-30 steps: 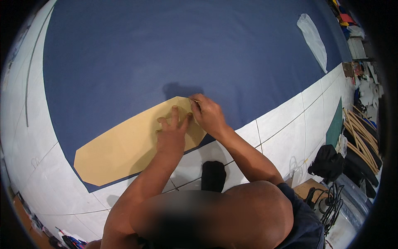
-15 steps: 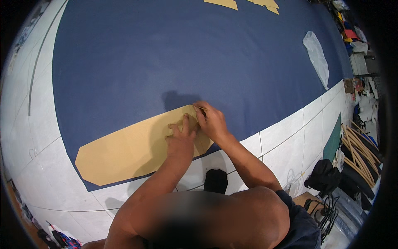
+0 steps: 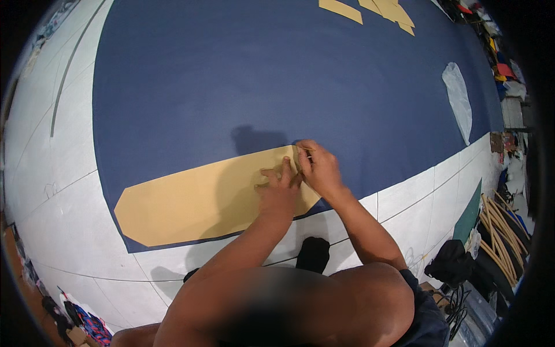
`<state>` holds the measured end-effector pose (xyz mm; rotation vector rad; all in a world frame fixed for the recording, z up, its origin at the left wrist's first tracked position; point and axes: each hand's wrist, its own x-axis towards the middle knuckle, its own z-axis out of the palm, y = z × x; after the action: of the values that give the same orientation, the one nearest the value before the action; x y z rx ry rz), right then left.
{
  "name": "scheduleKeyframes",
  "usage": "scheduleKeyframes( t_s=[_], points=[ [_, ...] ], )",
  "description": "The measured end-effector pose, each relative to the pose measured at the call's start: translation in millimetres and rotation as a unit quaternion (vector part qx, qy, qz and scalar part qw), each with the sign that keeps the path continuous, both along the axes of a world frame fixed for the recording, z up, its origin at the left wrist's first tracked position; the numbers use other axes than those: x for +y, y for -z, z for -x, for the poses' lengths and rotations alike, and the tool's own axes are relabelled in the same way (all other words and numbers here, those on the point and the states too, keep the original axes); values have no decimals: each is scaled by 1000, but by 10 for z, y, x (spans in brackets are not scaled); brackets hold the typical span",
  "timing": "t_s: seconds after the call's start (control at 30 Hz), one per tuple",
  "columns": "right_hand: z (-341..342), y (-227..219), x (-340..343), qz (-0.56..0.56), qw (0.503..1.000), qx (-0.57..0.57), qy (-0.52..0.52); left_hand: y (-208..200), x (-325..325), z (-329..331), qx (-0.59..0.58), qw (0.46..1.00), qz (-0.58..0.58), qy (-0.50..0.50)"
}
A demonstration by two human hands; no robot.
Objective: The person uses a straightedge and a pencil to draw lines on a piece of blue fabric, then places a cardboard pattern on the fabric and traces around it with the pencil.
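Observation:
A long tan card pattern piece (image 3: 173, 202) with cut corners lies flat on a wide dark blue sheet (image 3: 191, 98), close to the sheet's near edge. My left hand (image 3: 280, 188) presses on the right part of the card, fingers spread. At the card's far right corner, my right hand (image 3: 321, 171) pinches a thin, pale, pen-like stick (image 3: 309, 155). Its tip is hidden by my fingers, so I cannot tell whether it touches the sheet.
Smaller tan card pieces (image 3: 387, 11) and a crumpled clear plastic bag (image 3: 458, 103) rest on the sheet. White floor tiles (image 3: 69, 214) border it, with a long thin strip (image 3: 68, 72) at left. Bundled tan rods (image 3: 503, 237), a black bag (image 3: 451, 262) and cables (image 3: 458, 306) crowd the right.
The whole view has shifted, so the sheet, card and hands appear farther right. Both hands keep about the same places on the card.

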<state>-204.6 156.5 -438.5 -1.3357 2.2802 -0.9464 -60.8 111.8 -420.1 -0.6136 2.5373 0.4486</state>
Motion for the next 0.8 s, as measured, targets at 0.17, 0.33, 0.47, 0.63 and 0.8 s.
scheduleKeyframes(
  t_s=[0.17, 0.33, 0.47, 0.63, 0.8],
  points=[
    [40, -30, -38, -19, 999, 17, -26, 2, -26, 41, -37, 999, -34, -1],
    [29, -78, -46, -34, 999, 21, -23, 47, 16, 28, -35, 999, -8, 4],
    [19, -87, -55, -35, 998, 40, -31, 35, -5, 20, -34, 999, -9, 12],
    [-13, -152, -191, -73, 985, 81, -135, -14, -18, 23, -25, 1000, -4, 13],
    [-176, -111, -522, -105, 964, 41, -239, 235, 111, 26, -56, 997, 46, -6]
  ],
)
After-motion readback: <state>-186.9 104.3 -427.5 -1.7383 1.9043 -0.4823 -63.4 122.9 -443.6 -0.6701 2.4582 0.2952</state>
